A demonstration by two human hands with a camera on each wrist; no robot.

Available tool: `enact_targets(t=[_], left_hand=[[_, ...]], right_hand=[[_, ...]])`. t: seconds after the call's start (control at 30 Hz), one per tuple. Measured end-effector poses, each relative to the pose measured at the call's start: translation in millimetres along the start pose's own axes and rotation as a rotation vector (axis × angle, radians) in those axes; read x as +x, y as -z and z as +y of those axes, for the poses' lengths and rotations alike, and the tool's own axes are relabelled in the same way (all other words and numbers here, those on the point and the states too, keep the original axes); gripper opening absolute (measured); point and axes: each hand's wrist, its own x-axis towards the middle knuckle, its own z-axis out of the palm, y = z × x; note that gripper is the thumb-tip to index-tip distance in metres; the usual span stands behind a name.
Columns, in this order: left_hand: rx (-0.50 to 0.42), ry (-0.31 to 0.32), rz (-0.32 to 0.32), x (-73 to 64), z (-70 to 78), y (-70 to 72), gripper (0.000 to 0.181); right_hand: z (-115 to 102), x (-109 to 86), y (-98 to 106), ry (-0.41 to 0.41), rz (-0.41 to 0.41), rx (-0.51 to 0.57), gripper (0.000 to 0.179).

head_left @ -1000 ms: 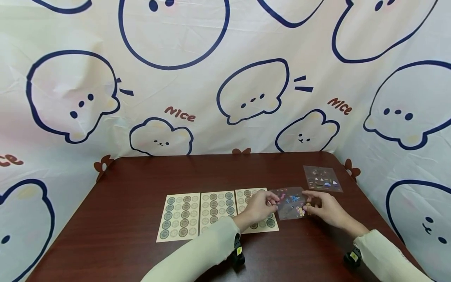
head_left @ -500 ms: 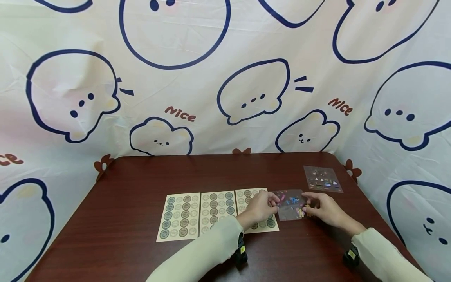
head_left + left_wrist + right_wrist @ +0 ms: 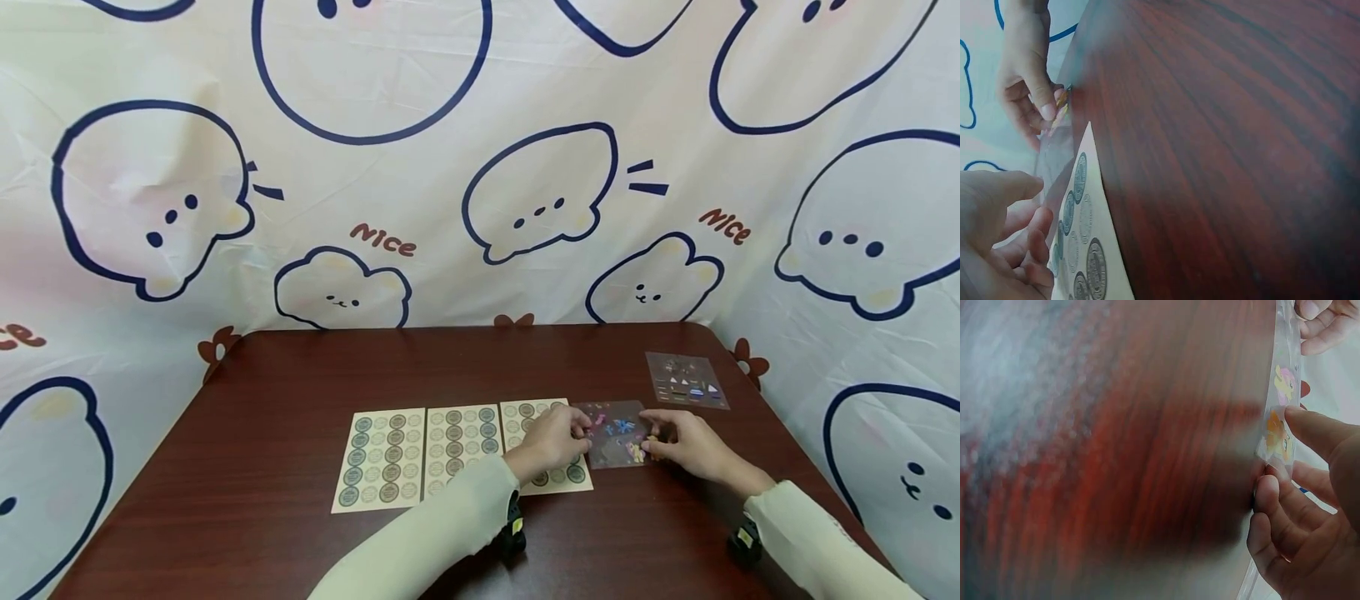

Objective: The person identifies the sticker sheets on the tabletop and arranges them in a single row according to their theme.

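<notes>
A clear sticker sheet (image 3: 618, 454) with small colourful figures is stretched between both hands, just right of the cream sheets. My left hand (image 3: 551, 437) pinches its left edge, overlapping the rightmost cream sheet in the head view. At the opposite edge, my right hand (image 3: 692, 446) grips the sheet, thumb on top and other fingers curled behind. Yellow and orange pony stickers (image 3: 1279, 434) show beside that thumb in the right wrist view. Three cream sheets printed with round seal stickers (image 3: 386, 458) lie side by side on the table.
Another clear sticker sheet (image 3: 687, 382) with small shapes lies near the far right corner of the dark wooden table (image 3: 225, 467). A patterned cloth (image 3: 435, 200) hangs behind and along the sides. Each wrist wears a black camera.
The right hand has shifted very slightly left with the clear sticker sheet, and the left forearm a little to the right. Both hands keep their hold.
</notes>
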Motion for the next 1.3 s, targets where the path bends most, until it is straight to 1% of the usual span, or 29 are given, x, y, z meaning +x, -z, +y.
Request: enact_targets(t=[0.07, 0.17, 0.3, 0.5, 0.63, 0.73, 0.8, 0.87, 0.93, 1.0, 1.1, 1.2, 1.3], left_hand=[[0.013, -0.005, -0.008, 0.4, 1.3, 1.1, 0.023], [0.023, 0.006, -0.027, 0.3, 3.7, 2.0, 0.025], [0.043, 0.019, -0.046, -0.2, 7.4, 1.3, 0.028], [0.109, 0.049, -0.068, -1.7, 13.8, 0.5, 0.034], [0.148, 0.058, -0.088, -2.1, 17.2, 1.7, 0.037], [0.188, 0.042, -0.107, -0.6, 19.6, 1.7, 0.037], [0.227, 0.014, -0.115, 0.8, 20.3, 0.8, 0.034], [0.269, -0.015, -0.123, 1.8, 19.8, -0.7, 0.029], [0.314, -0.038, -0.128, 2.9, 18.4, -2.1, 0.019], [0.359, -0.050, -0.126, 3.4, 17.4, -2.4, 0.013], [0.400, -0.051, -0.121, 4.4, 16.1, -2.2, 0.025], [0.418, -0.049, -0.113, 5.6, 15.7, -1.5, 0.028], [0.416, -0.048, -0.113, 6.7, 16.1, -0.4, 0.026]], right_hand=[[-1, -0.2, 1, -0.002, -0.007, -0.008, 0.049], [-2, -0.4, 2, -0.004, -0.022, -0.028, 0.049], [-3, -0.5, 4, 0.000, -0.035, -0.079, 0.049], [-3, -0.2, 6, 0.014, -0.061, -0.142, 0.050], [-8, -1.8, 6, -0.001, -0.072, -0.186, 0.052], [-10, -4.0, 5, -0.021, -0.059, -0.228, 0.053], [-10, -5.8, 4, -0.018, -0.046, -0.261, 0.054], [-8, -6.4, 3, -0.020, -0.033, -0.289, 0.054], [-6, -6.4, 2, -0.012, -0.026, -0.311, 0.054], [-4, -5.4, 0, -0.002, -0.024, -0.315, 0.055], [-1, -2.9, -1, 0.023, -0.024, -0.295, 0.055], [2, -0.1, -1, 0.048, -0.030, -0.249, 0.054], [6, 2.3, 1, 0.057, -0.044, -0.208, 0.055]])
